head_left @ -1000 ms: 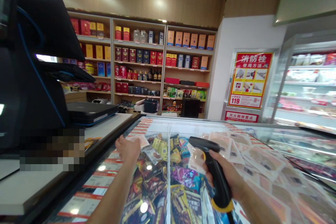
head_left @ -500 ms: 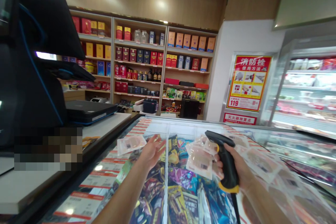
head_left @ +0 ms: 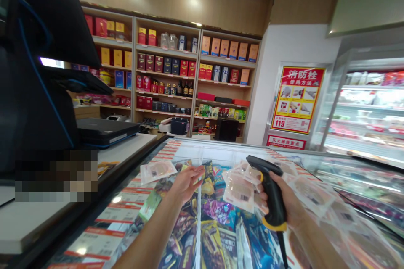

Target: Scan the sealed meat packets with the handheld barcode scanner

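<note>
My right hand [head_left: 288, 201] is wrapped round the black and yellow grip of a barcode scanner [head_left: 268, 191], whose cable hangs down from the handle. Some clear flat packets with barcodes [head_left: 238, 191] are just left of the scanner, by my right fingertips; whether those fingers also pinch them I cannot tell. Over the freezer's glass top [head_left: 186, 147], my left hand [head_left: 187, 183] holds nothing, its fingers stretched to the right and apart. To its left lies a single flat clear packet [head_left: 158, 171] with a barcode. More flat packets [head_left: 315, 193] are spread on the right side.
Colourful bagged goods [head_left: 221, 214] lie under the glass. At left a black checkout terminal [head_left: 59, 29] stands on a white counter [head_left: 41, 222]. Shelves of boxes [head_left: 167, 50] line the back, and a lit display fridge [head_left: 369, 109] stands at right.
My left hand has shifted slightly to the right, towards the packets by the scanner, and its fingers have turned that way. The right hand and scanner stay almost where they were.
</note>
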Demonstrator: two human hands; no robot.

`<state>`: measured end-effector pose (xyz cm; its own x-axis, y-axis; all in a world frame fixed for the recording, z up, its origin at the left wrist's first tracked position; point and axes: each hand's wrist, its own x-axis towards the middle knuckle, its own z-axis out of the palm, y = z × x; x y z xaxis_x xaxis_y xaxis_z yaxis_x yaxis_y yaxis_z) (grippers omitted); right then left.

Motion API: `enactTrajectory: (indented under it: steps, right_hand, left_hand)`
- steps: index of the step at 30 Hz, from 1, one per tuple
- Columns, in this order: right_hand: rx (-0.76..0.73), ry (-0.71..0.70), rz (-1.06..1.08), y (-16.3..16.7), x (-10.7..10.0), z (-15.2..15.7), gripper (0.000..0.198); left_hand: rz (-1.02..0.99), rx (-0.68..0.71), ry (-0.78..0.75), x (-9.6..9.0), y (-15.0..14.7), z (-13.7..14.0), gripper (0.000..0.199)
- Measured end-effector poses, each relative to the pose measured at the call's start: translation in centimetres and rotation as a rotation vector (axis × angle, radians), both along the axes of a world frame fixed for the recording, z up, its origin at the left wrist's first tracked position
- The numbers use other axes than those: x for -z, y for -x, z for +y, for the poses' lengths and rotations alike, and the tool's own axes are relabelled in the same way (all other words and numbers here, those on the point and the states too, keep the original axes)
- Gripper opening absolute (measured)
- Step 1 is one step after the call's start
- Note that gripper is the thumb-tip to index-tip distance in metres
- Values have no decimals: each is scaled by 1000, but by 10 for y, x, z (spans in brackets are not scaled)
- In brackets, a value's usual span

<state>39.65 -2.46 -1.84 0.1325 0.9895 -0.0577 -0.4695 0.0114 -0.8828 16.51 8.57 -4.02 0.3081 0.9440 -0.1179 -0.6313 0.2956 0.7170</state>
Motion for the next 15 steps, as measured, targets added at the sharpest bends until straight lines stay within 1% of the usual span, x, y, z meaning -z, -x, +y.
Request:
enactTrajectory:
  steps: [5, 8, 10, 15]
  right_hand:
    - [-42, 20, 42, 2, -3, -3, 21]
    - [-42, 38, 63, 1, -4, -4, 21]
    - [-37, 21, 61, -1, -3, -3, 21]
    - [-31, 8, -50, -13, 0, -4, 23]
  left_hand:
    - [-90, -73, -19, -3, 1, 1, 20]
    - [-144, -90, -13, -5, 2, 2, 21]
    - [-166, -95, -5, -5, 3, 2, 21]
    - [-178, -83, -16, -3, 2, 5, 22]
